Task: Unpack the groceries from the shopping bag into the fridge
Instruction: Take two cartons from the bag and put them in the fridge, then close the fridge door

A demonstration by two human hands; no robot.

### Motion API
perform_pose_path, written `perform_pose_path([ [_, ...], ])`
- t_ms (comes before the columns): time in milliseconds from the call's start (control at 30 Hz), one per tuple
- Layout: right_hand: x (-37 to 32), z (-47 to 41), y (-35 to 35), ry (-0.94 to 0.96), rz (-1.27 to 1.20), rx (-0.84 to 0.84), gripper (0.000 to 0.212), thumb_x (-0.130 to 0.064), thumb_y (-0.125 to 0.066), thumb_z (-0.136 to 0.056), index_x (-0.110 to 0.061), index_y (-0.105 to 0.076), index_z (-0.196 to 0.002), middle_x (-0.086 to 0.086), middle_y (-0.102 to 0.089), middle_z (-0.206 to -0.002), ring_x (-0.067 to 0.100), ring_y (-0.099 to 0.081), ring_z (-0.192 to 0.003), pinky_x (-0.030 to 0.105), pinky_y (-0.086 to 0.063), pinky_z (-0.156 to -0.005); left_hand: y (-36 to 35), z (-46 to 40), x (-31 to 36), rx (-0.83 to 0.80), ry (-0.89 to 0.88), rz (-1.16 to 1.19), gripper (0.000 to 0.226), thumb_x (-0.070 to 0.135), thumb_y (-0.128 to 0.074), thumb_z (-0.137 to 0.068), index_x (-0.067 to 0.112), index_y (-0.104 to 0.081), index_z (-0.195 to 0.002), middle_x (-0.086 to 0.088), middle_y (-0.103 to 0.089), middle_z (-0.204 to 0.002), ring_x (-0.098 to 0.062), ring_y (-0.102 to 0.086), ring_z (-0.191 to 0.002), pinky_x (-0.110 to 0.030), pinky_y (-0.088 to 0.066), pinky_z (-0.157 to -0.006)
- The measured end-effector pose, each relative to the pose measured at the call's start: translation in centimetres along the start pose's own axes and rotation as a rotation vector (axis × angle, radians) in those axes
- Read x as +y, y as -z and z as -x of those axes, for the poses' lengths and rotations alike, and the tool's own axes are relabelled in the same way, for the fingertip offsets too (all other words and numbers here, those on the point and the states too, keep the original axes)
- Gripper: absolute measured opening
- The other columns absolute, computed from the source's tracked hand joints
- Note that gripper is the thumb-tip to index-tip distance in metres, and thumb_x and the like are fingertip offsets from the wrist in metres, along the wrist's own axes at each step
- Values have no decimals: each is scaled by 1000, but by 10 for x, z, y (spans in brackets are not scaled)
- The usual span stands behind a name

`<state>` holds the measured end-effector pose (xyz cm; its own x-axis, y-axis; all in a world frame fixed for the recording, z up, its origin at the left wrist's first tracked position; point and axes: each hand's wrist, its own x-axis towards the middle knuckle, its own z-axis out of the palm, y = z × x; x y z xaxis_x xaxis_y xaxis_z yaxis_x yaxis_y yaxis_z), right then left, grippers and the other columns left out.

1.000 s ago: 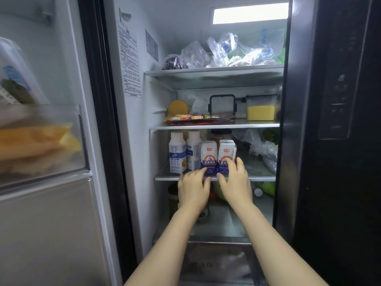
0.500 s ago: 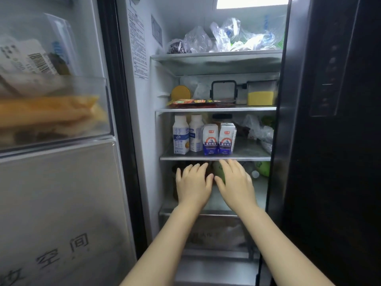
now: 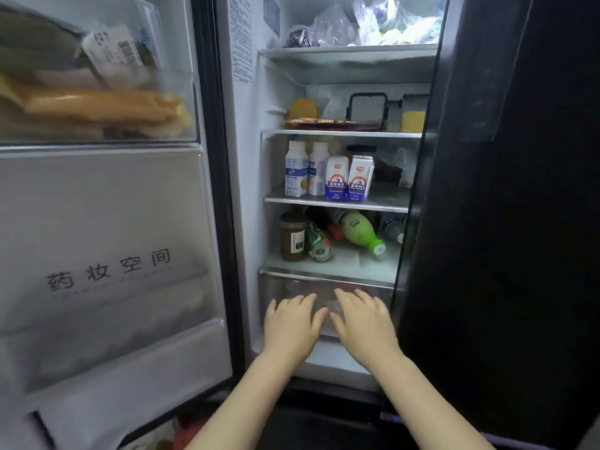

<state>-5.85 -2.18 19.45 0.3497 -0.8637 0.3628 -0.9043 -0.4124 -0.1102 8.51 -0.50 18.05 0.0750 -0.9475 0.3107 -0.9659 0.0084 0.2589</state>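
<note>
Fridge [image 3: 250, 190] open, left door [image 3: 107, 222] swung wide. Two milk cartons [image 3: 349, 181] stand upright side by side at the near edge of the third shelf [image 3: 334, 202], touching each other — two white bottles [image 3: 303, 172] just left of them. No shopping bag in view.

Left hand [image 3: 290, 323] and right hand [image 3: 363, 319] both low, side by side in front of the clear drawer [image 3: 324, 289] at the bottom of the compartment. Fingers straight and spread, holding nothing. Fingertips are at the drawer front; cannot tell if they actually touch it.

Shelf just above the drawer: brown jar [image 3: 293, 237] upright at left, a can [image 3: 319, 243] on its side beside it, green bottle [image 3: 362, 232] lying with its cap toward the near right.

Second shelf: flat red packet [image 3: 324, 123] at the near edge, black-rimmed container [image 3: 368, 108] and a yellow block [image 3: 413, 121] further back and to the right. Top shelf — crumpled plastic bags [image 3: 373, 24].

Door bin [image 3: 97, 112] upper left holds yellowish packets, blurred. Dark right door [image 3: 503, 190] fills the right side.
</note>
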Motion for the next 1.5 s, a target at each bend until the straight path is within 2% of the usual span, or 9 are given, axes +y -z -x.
perform_pose_path([
  [100,2,38,2,24,-6,-62,54,-43,-35,-97,-21,-26,-145,-4,-47,-142,19,-31,-137,40,-21,-114,-7,36,11,-38,38,-31,52,54,-28,-96,28,-41,-140,7,-51,-140,-18,-48,-126,-42,-23,-112],
  [333,6,128,1,65,-12,-155,54,-42,-36,-97,-17,-27,-144,2,-58,-128,21,-46,-124,36,-32,-104,-23,126,36,-116,130,-38,54,56,-28,-95,27,-43,-138,4,-54,-138,-18,-47,-127,-42,-23,-112],
  [533,-6,186,-6,88,-46,-304,57,-42,-33,-98,-17,-19,-147,3,-51,-138,21,-35,-135,39,-23,-113,-26,192,37,-159,205,-32,55,59,-28,-94,30,-42,-138,9,-52,-138,-15,-45,-129,-41,-19,-113],
  [933,-110,222,-14,245,-157,-357,59,-50,-32,-96,-26,-19,-148,-3,-44,-145,15,-29,-139,37,-13,-117,23,285,-45,7,406,-18,59,66,-21,-89,38,-42,-137,19,-49,-139,-3,-40,-131,-38,-18,-116],
  [1033,-153,211,-10,358,-176,-303,57,-51,-31,-96,-26,-26,-146,-7,-44,-144,14,-29,-139,36,-14,-116,51,298,-81,117,476,3,60,67,-22,-89,35,-48,-133,17,-54,-134,-7,-45,-127,-38,-21,-114],
  [1133,-199,190,3,437,-190,-127,52,-53,-34,-90,-24,-56,-128,-8,-64,-123,14,-54,-121,39,-38,-105,90,306,-118,257,512,9,73,69,-12,-83,32,-54,-129,13,-60,-127,-10,-51,-121,-40,-28,-110],
  [1200,-227,172,11,496,-221,7,50,-52,-38,-85,-21,-66,-113,-7,-71,-107,17,-64,-107,40,-48,-93,115,305,-144,322,518,-12,75,69,-8,-83,31,-54,-129,11,-61,-127,-11,-52,-120,-42,-31,-108],
  [1367,-295,121,54,590,-257,287,51,-48,-39,-87,-14,-64,-116,0,-70,-110,22,-62,-110,39,-36,-99,167,281,-202,429,507,-17,76,69,-7,-85,30,-50,-133,11,-56,-133,-11,-46,-127,-44,-26,-112],
  [1500,-345,89,92,660,-268,449,47,-45,-40,-90,-13,-62,-118,0,-69,-112,22,-60,-113,42,-42,-98,200,249,-233,538,427,38,71,65,-7,-88,31,-49,-133,9,-55,-135,-13,-45,-129,-46,-32,-108],
])
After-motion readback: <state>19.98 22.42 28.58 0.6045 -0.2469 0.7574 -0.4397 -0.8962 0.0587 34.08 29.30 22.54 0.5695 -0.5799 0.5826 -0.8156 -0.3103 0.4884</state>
